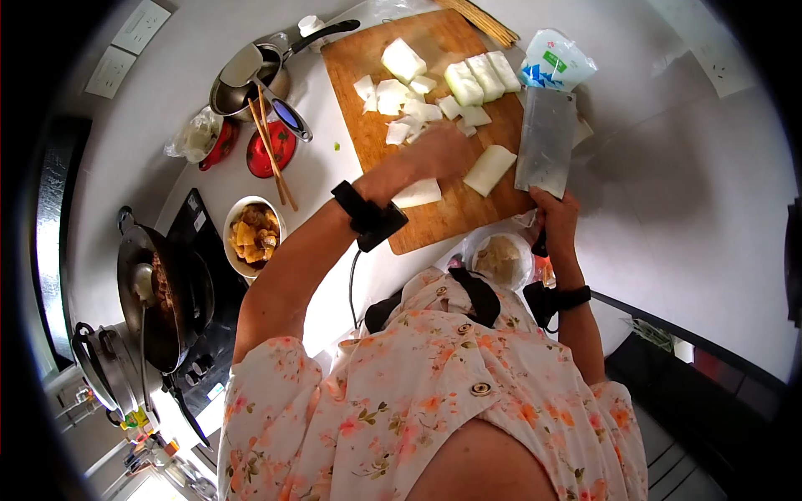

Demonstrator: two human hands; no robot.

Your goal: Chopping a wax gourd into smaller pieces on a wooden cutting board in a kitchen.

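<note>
My right hand (556, 216) grips the handle of a cleaver (546, 141), whose broad blade points away from me at the board's right edge. Blurred, my left hand (446, 150) is over the wooden cutting board (420, 228), among pieces of pale melon, probably winter melon; whether it holds any cannot be seen. Thin slices (421, 111) lie just beyond that hand. Farther back are a large chunk (403, 59) and a row of thick blocks (481, 78). One flat slab (490, 170) rests between my hands, and another slab (418, 193) is partly under my left wrist.
Left of the board are a saucepan (250, 87), chopsticks (270, 147) across a red lid (266, 156), and a bowl of cooked food (254, 235). A wok with a ladle (150, 294) sits farther left. A plastic packet (557, 62) stands beyond the cleaver; a tub (501, 260) is near my waist.
</note>
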